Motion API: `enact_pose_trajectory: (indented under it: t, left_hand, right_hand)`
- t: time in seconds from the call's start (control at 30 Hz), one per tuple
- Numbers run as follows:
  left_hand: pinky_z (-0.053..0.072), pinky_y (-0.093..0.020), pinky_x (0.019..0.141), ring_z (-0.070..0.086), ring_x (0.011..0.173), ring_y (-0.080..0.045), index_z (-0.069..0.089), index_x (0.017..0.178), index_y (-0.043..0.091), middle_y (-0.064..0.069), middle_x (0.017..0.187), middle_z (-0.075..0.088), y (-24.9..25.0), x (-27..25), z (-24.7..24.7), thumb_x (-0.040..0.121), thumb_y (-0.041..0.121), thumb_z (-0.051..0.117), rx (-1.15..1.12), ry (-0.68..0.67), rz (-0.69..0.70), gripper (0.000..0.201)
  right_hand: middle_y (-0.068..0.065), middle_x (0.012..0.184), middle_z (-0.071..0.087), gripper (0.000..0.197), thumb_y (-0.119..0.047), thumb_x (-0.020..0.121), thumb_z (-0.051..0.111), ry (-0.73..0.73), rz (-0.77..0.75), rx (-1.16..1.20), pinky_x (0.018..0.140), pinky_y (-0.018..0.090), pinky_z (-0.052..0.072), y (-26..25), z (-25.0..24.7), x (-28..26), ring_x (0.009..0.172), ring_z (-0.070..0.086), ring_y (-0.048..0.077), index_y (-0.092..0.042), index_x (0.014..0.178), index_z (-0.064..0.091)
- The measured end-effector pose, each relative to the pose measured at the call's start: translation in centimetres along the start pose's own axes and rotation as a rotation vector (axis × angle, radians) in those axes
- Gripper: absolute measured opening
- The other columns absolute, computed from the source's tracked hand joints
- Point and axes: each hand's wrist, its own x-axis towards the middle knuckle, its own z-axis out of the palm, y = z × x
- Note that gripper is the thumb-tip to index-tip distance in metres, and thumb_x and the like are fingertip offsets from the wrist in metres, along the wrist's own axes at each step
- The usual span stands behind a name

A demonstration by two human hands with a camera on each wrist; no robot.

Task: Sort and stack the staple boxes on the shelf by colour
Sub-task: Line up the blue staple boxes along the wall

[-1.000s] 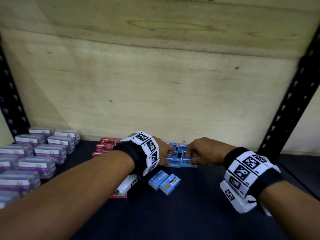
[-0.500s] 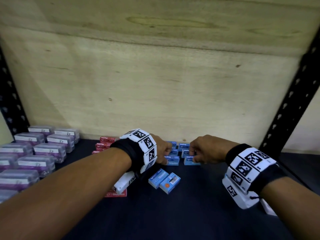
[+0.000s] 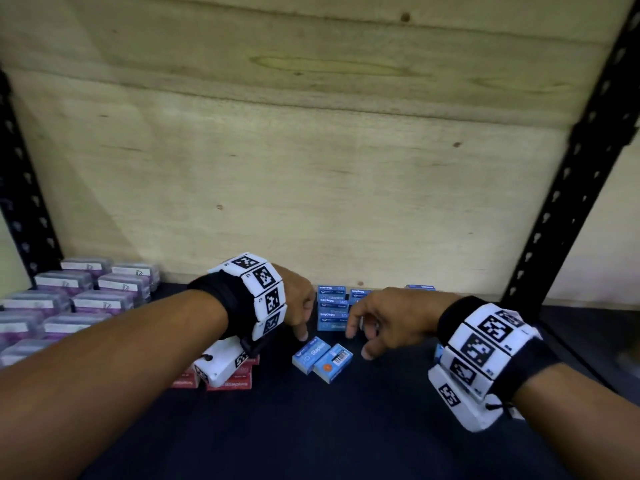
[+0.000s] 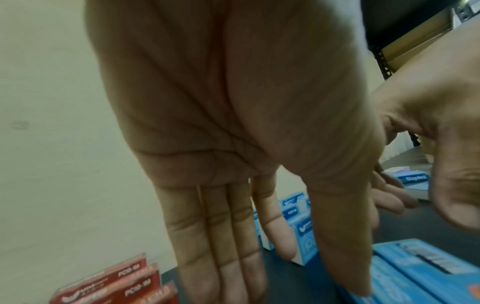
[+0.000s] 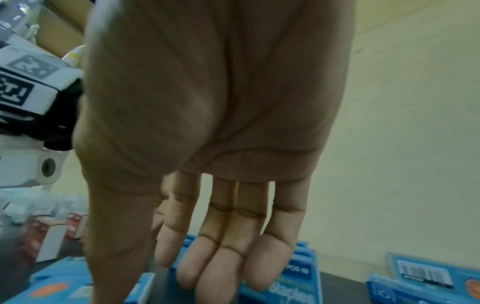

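A stack of blue staple boxes (image 3: 331,315) stands against the back wall. Two loose blue boxes (image 3: 322,359) lie flat side by side in front of it. My left hand (image 3: 303,332) hangs just left of the stack with straight fingers (image 4: 207,246), holding nothing; its thumb tip is over a loose blue box (image 4: 415,273). My right hand (image 3: 358,341) hovers right of the loose pair, fingers (image 5: 226,257) spread and empty, above blue boxes (image 5: 298,292). Red staple boxes (image 3: 230,383) lie partly hidden under my left wrist.
Rows of clear-and-purple boxes (image 3: 69,306) fill the left of the dark shelf (image 3: 346,427). A plywood wall (image 3: 311,168) closes the back. Black slotted uprights stand at the left (image 3: 24,202) and right (image 3: 571,188). Another blue box (image 3: 420,287) sits by the wall, right of the stack.
Both hands have let go of the blue stack and drawn back toward me, fingers now uncurled. They now hover around the two loose blue boxes.
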Motion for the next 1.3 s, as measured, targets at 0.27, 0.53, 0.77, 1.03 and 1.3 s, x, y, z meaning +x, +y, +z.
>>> enact_pose_trajectory:
  t: [0.27, 0.53, 0.77, 1.03, 1.3]
  left_hand:
    - [0.041, -0.024, 0.059, 0.05, 0.062, -0.012, 0.071, 0.091, 0.017, 0.007, 0.064, 0.059, 0.3, -0.7, 1.4, 0.073, 0.05, 0.077, -0.034, -0.077, -0.002, 0.038]
    - [0.045, -0.026, 0.063, 0.053, 0.063, -0.012, 0.073, 0.093, 0.01, 0.008, 0.06, 0.059, 0.5, -0.9, 1.8, 0.073, 0.051, 0.078, -0.033, -0.061, 0.017, 0.046]
    - [0.051, -0.03, 0.09, 0.061, 0.093, -0.012, 0.07, 0.114, 0.019, 0.006, 0.103, 0.069, 2.4, -0.9, 2.0, 0.077, 0.037, 0.079, 0.038, 0.042, 0.117, 0.042]
    - [0.049, -0.029, 0.084, 0.058, 0.092, -0.013, 0.069, 0.111, 0.017, 0.001, 0.11, 0.069, 2.7, -0.8, 1.7, 0.076, 0.036, 0.08, 0.074, 0.029, 0.14, 0.041]
    - [0.046, -0.018, 0.06, 0.053, 0.05, 0.003, 0.07, 0.105, 0.018, 0.014, 0.067, 0.06, 2.2, -1.5, 1.2, 0.08, 0.034, 0.078, -0.01, 0.008, 0.104, 0.031]
  right_hand:
    - [-0.011, 0.089, 0.065, 0.045, -0.037, 0.082, 0.077, -0.027, 0.007, -0.096, 0.075, 0.028, 0.048, -1.7, 1.5, 0.8, 0.076, 0.057, 0.008, -0.029, 0.122, 0.059]
    - [-0.015, 0.075, 0.055, 0.036, -0.041, 0.077, 0.08, 0.001, 0.048, -0.135, 0.07, 0.027, 0.046, -0.5, 1.8, -0.5, 0.076, 0.055, 0.008, -0.027, 0.105, 0.062]
    - [-0.007, 0.091, 0.072, 0.028, -0.042, 0.08, 0.076, -0.038, 0.105, -0.028, 0.075, 0.023, 0.05, 2.7, 1.4, -3.0, 0.077, 0.061, 0.006, -0.03, 0.105, 0.069]
    - [-0.017, 0.081, 0.066, 0.026, -0.046, 0.096, 0.056, -0.025, 0.11, 0.006, 0.077, 0.018, 0.045, 3.5, 1.4, -3.6, 0.072, 0.058, -0.003, -0.027, 0.104, 0.072]
    - [-0.015, 0.077, 0.07, 0.015, -0.039, 0.095, 0.059, 0.023, 0.083, 0.012, 0.075, 0.02, 0.044, 2.9, 1.5, -2.3, 0.073, 0.062, -0.001, -0.035, 0.108, 0.065]
